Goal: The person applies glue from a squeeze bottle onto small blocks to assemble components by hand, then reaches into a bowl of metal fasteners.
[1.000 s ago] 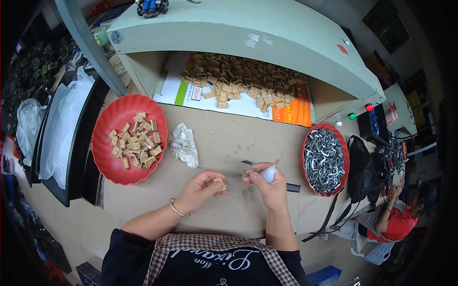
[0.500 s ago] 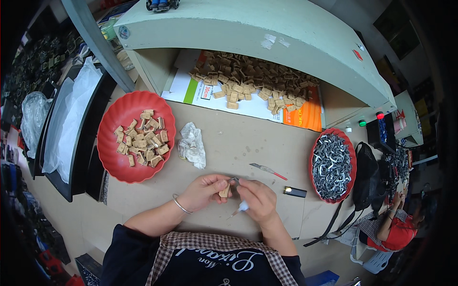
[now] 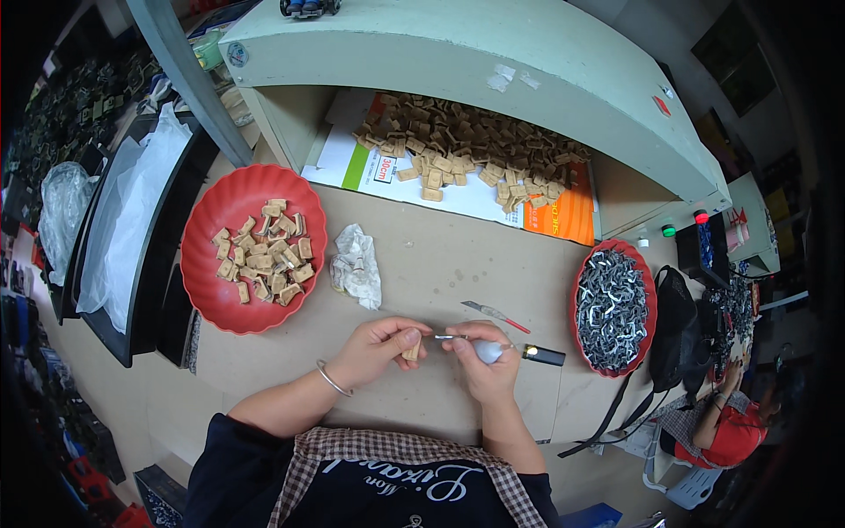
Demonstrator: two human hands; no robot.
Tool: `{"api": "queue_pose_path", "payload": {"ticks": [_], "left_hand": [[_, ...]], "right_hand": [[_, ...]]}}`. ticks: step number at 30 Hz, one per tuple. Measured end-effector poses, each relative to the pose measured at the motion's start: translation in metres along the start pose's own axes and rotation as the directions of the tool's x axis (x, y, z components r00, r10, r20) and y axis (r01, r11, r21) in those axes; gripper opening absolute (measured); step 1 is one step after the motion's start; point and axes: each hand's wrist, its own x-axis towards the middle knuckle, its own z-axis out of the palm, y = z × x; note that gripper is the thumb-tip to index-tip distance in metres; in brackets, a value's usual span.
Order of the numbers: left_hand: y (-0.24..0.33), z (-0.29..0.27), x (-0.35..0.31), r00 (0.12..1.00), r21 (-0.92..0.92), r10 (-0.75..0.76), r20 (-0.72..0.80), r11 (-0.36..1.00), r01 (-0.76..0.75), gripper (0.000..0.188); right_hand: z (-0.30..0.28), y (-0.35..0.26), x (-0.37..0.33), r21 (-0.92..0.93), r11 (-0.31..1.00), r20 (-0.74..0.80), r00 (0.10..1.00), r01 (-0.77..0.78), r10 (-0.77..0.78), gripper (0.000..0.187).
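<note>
My left hand (image 3: 385,346) pinches a small tan block (image 3: 411,350) between thumb and fingers. Just to its right, a gap apart, my right hand (image 3: 486,370) grips a small shiny metal piece (image 3: 447,336) at its fingertips. The same right hand also keeps hold of a small whitish needle-tipped bottle (image 3: 488,352), partly hidden by the fingers. Left of my hands stands a red scalloped bowl (image 3: 207,290) with several tan blocks (image 3: 264,255). A second red bowl (image 3: 652,299), on the right, is heaped with bent grey metal pieces (image 3: 613,308).
A red-handled craft knife (image 3: 495,316) and a black cylinder (image 3: 543,355) lie beyond my right hand. A crumpled white cloth (image 3: 356,267) sits near the left bowl. Many tan blocks (image 3: 475,141) fill the shelf (image 3: 458,53). A co-worker (image 3: 731,431) sits far right.
My right hand has drawn slightly right, away from the block, with the metal piece. The bottle in it has turned, its tip swinging from lower left to the right. My left hand stays nearly still.
</note>
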Motion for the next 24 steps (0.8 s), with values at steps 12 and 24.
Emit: {"api": "queue_pose_path", "payload": {"ticks": [12,24], "left_hand": [[-0.003,-0.003,0.002,0.966,-0.216,-0.193,0.17,0.95,0.228,0.029],[0.002,0.01,0.001,0.934,0.58,0.352,0.066,0.748,-0.323,0.022]], "right_hand": [[-0.006,0.001,0.005,-0.3,0.922,0.13,0.968,0.246,-0.216,0.012],[-0.016,0.0,0.007,-0.016,0.902,0.068,0.899,-0.432,0.432,0.016]]}}
